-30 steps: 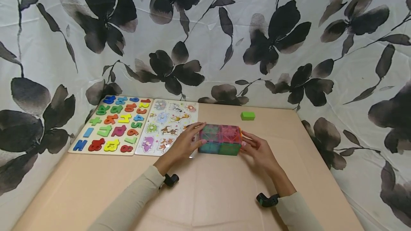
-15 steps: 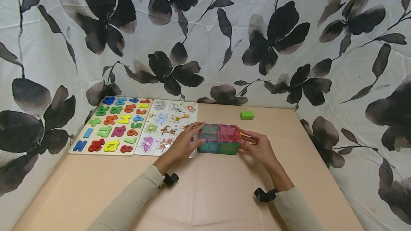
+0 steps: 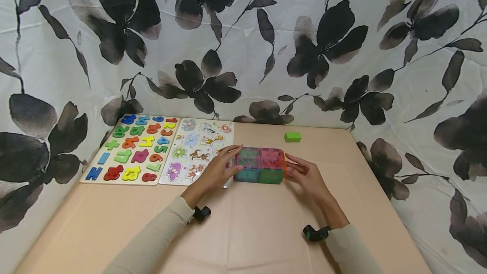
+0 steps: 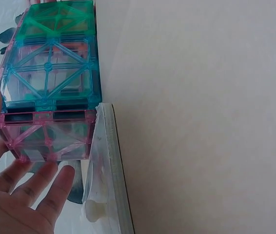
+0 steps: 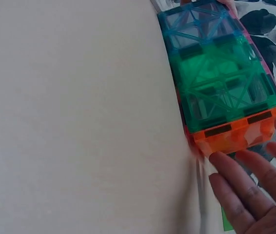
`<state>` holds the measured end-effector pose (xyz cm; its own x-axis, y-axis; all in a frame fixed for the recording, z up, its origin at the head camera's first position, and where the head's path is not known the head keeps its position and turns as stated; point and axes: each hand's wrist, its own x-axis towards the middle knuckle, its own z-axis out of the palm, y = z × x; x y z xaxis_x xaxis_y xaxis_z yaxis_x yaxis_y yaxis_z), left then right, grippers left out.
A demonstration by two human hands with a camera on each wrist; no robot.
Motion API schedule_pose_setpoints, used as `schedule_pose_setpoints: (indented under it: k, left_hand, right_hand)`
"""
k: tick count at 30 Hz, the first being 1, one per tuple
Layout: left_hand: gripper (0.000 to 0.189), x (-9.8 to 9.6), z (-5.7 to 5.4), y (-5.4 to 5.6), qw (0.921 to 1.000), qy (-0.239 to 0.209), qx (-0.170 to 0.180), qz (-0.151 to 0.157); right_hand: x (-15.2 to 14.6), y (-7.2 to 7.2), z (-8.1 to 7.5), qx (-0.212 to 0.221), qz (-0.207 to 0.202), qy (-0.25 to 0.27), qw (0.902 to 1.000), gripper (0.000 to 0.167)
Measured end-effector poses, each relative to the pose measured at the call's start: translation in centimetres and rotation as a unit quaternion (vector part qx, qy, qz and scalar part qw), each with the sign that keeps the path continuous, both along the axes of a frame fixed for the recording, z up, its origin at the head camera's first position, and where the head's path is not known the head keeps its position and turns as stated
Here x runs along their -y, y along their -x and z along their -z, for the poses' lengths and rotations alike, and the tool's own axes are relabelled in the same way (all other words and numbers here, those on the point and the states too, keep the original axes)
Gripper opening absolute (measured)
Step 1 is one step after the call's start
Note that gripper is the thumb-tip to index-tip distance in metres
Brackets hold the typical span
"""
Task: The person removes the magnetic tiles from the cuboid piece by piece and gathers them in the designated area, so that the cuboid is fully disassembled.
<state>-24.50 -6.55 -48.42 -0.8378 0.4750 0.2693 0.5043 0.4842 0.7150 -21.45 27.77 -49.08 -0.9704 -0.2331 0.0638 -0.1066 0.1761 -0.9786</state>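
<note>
A box-shaped build of see-through magnetic tiles (image 3: 260, 165) lies at the table's middle, beside the animal board. Its top shows green and pink tiles, its front blue and green. My left hand (image 3: 217, 167) touches the left end; in the left wrist view its fairly straight fingers (image 4: 28, 183) lie at a pink end tile (image 4: 48, 136). At the other end, my right hand (image 3: 307, 176) has its fingertips at an orange end tile (image 5: 240, 134). Those fingers are spread and only slightly bent in the right wrist view.
Left of the build lie a white animal picture board (image 3: 184, 143) and a letter-and-number puzzle board (image 3: 99, 176). A small green block (image 3: 292, 137) sits behind it to the right. A floral cloth (image 3: 266, 75) hangs at the table's back edge.
My right hand has shifted slightly at the orange end. The left hand and the tile build have stayed in almost the same place.
</note>
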Motion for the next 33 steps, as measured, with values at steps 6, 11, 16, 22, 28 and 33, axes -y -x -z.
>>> schedule_pose_setpoints:
  k: [6, 11, 16, 22, 28, 33]
  left_hand:
    - [0.069, 0.1, -0.1, 0.0, 1.0, -0.004, -0.004, 0.003]
    - [0.069, 0.1, -0.2, 0.1, 1.0, 0.005, -0.002, 0.0]
    - [0.069, 0.0, -0.3, 0.1, 1.0, 0.001, -0.003, -0.002]
    - [0.07, -0.2, -0.4, 0.0, 0.9998, -0.003, 0.006, 0.017]
    - [0.07, 0.1, -0.7, 0.0, 1.0, 0.005, -0.004, 0.001]
    - [0.069, 0.2, -0.5, 0.0, 1.0, 0.007, -0.001, 0.004]
  right_hand:
    - [0.1, 0.3, -0.1, -0.001, -0.012, -0.009, 0.9999, 0.056]
    - [0.2, 0.4, -0.4, -0.022, -0.005, -0.032, 0.9992, 0.057]
    - [0.6, 0.7, -0.3, -0.047, 0.023, -0.088, 0.9948, 0.06]
    - [0.4, 0.6, -0.4, -0.053, 0.036, -0.137, 0.9886, 0.073]
    - [0.2, 1.2, -1.8, -0.076, -0.002, -0.165, 0.9833, 0.075]
    - [0.1, 1.1, -2.2, -0.079, -0.003, -0.199, 0.9767, 0.062]
